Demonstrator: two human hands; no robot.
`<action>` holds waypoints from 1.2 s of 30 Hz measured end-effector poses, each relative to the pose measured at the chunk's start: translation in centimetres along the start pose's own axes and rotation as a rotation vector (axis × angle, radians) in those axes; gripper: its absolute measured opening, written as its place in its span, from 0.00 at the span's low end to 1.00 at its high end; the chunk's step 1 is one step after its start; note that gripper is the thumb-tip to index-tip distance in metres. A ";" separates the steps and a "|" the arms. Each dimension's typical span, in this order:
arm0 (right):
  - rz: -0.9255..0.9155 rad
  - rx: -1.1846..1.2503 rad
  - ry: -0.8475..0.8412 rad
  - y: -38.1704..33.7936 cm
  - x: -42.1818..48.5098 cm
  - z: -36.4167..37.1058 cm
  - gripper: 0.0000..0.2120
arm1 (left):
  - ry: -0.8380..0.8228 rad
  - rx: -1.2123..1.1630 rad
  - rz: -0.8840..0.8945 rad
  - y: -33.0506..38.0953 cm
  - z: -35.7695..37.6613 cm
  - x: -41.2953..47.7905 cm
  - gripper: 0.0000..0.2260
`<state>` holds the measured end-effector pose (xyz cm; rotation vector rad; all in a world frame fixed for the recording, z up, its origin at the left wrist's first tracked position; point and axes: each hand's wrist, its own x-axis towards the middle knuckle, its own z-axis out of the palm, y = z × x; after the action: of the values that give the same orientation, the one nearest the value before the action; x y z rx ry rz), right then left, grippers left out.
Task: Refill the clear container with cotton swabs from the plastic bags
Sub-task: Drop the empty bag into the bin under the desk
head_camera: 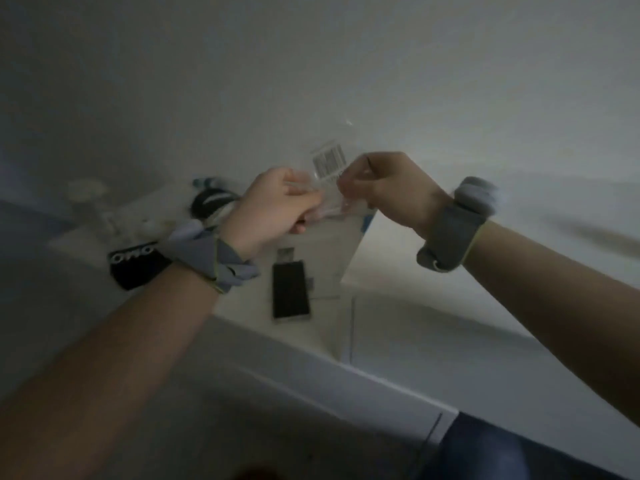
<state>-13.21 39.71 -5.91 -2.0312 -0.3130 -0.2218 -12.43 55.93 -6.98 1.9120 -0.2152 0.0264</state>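
A clear plastic bag [329, 161] with a barcode label is held up in front of me, above the white table. My left hand [277, 206] pinches its left side and my right hand [384, 188] pinches its right side, both with fingers closed on the film. Thin white cotton swabs [327, 211] show faintly inside the bag between the two hands. A clear container [332, 251] stands on the table right under the bag; its walls are hard to make out in the dim, blurred picture.
A dark phone-like slab [290, 291] lies on the white table [242, 306] beside the container. A black band with white letters [136, 265] and a dark rounded object [207, 202] lie to the left. The table edge runs diagonally toward the lower right.
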 end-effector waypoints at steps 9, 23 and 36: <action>0.115 -0.024 -0.389 0.9 -1.9 17.6 0.10 | 0.118 0.085 -0.308 -13.6 -9.6 -7.7 0.11; 0.939 -0.042 -0.895 22.0 -17.1 31.3 0.06 | -0.559 0.225 -1.004 -38.2 -2.3 -18.7 0.11; 0.959 -0.306 -0.929 24.6 -15.7 32.2 0.11 | -0.643 0.419 -1.062 -41.2 0.2 -16.4 0.16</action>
<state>-19.70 55.43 -45.89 -2.2276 0.1803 1.3509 -21.92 71.55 -47.41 2.1706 0.4338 -1.3441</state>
